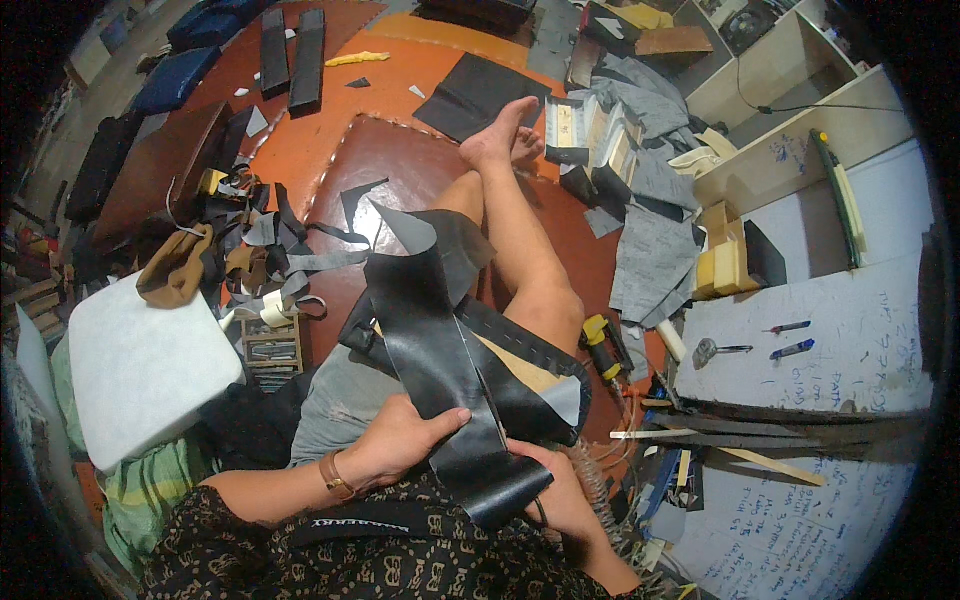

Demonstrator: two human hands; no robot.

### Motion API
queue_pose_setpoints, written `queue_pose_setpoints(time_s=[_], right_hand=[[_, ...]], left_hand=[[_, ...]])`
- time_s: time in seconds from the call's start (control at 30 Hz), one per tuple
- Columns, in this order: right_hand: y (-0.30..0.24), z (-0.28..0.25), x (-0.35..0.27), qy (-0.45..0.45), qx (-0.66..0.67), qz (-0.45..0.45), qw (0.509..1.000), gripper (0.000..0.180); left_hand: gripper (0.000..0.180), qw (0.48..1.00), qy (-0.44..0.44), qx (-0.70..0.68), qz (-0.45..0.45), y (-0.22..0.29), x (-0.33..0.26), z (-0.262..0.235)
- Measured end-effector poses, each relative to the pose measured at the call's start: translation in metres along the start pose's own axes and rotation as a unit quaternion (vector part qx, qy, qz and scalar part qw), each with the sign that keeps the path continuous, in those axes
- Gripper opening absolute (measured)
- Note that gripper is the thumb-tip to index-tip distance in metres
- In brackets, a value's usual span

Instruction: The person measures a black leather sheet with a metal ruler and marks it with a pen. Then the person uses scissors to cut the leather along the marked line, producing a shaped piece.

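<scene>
A long strip of black leather (430, 340) runs from my lap up over my bent legs, its grey underside curling at the far end. My left hand (400, 440) grips the strip's left edge, thumb lying across it. My right hand (560, 490) holds the strip's lower end from the right, fingers partly hidden under the leather. More black leather pieces with a tan lining (525, 375) lie under the strip on my lap. I sit on the floor with my bare feet (500, 135) stretched out ahead.
A white foam block (140, 365) lies to my left beside a tangle of straps and scraps (250, 250). Grey fabric pieces (650, 250) and small boxes lie right. A low white board (820, 340) with pens and a yellow-handled tool (600, 345) sits at my right.
</scene>
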State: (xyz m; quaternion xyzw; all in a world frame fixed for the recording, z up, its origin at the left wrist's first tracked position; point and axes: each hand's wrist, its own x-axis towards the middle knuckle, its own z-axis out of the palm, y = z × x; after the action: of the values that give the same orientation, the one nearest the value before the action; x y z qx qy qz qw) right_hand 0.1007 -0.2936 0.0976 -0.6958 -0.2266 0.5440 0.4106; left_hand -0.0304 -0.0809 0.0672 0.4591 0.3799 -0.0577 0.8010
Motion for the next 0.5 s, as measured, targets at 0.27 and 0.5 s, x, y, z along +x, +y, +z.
queue_pose_setpoints(time_s=[0.27, 0.5], right_hand=[[-0.003, 0.000, -0.001, 0.013, -0.043, -0.007, 0.999, 0.060], [-0.004, 0.003, 0.000, 0.022, -0.030, -0.023, 0.999, 0.062]], left_hand=[[0.036, 0.999, 0.025, -0.041, 0.017, -0.007, 0.004, -0.002], [0.034, 0.997, 0.045, -0.022, 0.051, -0.003, 0.016, -0.012]])
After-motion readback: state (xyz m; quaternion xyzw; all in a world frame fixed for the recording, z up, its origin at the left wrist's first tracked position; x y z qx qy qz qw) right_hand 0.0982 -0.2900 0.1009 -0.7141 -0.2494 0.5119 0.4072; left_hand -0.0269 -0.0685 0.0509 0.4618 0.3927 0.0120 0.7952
